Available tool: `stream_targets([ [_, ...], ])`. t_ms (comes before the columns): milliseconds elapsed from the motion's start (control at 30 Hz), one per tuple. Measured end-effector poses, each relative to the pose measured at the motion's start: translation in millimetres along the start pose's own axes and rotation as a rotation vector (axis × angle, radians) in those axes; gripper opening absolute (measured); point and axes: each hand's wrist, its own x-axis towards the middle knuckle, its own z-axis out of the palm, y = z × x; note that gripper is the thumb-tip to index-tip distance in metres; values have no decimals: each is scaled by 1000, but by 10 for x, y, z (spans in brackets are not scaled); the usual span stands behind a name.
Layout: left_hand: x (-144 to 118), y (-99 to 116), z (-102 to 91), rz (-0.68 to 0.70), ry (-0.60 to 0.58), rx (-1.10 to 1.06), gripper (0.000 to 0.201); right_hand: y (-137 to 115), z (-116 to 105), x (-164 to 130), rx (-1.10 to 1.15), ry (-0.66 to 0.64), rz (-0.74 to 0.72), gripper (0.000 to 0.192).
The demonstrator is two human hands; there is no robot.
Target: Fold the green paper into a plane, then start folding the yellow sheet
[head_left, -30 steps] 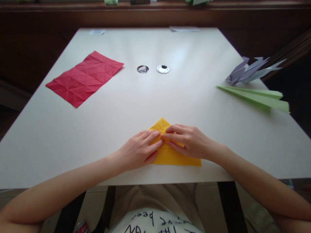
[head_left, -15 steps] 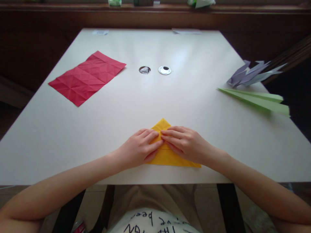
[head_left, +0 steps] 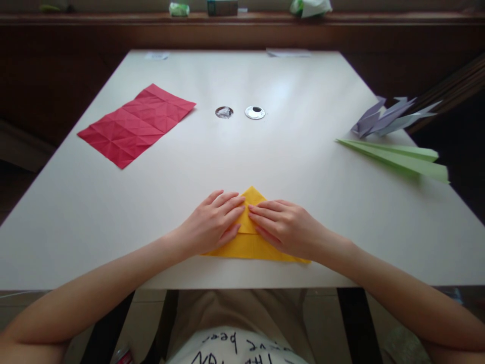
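Observation:
A folded yellow paper (head_left: 253, 245) lies flat near the table's front edge, its point facing away from me and its wide side toward me. A horizontal fold edge crosses its middle. My left hand (head_left: 217, 220) rests palm down over the paper's left side, fingers stretched out and a little spread. On the right side lies my right hand (head_left: 286, 222), fingers extended and flat, with the fingertips near the paper's centre line. A narrow strip of yellow shows between the two sets of fingertips. Both palms hide much of the paper's slanted sides.
A creased red paper sheet (head_left: 138, 126) lies at the left of the white table (head_left: 303, 162). At the right edge are a green folded paper (head_left: 401, 157) and purple-grey folded papers (head_left: 390, 116). Two round holes, one with a metal ring (head_left: 254, 112), sit mid-table.
My left hand has shifted slightly left, its fingers lifting and spreading away from the right fingertips, so more yellow paper shows. The right hand has hardly moved.

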Motion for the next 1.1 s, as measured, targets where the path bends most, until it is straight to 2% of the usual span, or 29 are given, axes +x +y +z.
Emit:
stream_targets([
  [233,50,16,-43,-55,-109,-57,32,-1,-2,11,-9,-14,2,25],
  [567,147,29,-60,-55,-144,-116,27,-16,-12,15,-6,-7,-8,23],
  [800,186,-131,-63,-76,-169,-314,44,-10,-23,21,17,-34,17,23],
  [967,175,-146,-88,-44,-153,-268,30,-8,-31,19,31,-27,36,23],
  [1100,129,-132,-146,-16,-140,-181,29,-8,-38,22,17,-26,41,23],
])
